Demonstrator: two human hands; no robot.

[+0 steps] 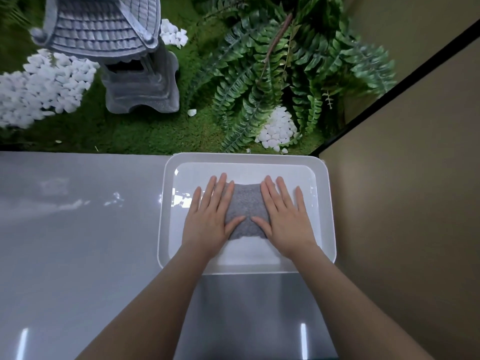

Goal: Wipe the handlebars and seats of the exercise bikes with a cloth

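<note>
A grey folded cloth [246, 206] lies in a white rectangular tray [326, 203] on a glossy grey counter [78, 229]. My left hand [210, 216] presses flat on the cloth's left side, fingers straight and spread. My right hand [285, 216] presses flat on its right side the same way. Both thumbs point inward and nearly meet over the cloth's middle. Much of the cloth is hidden under my palms. No exercise bike is in view.
Behind the counter is a moss bed with a grey stone lantern [124, 61], white pebbles [44, 87] and ferns [285, 68]. A beige wall [402, 203] with a black edge strip stands right beside the tray.
</note>
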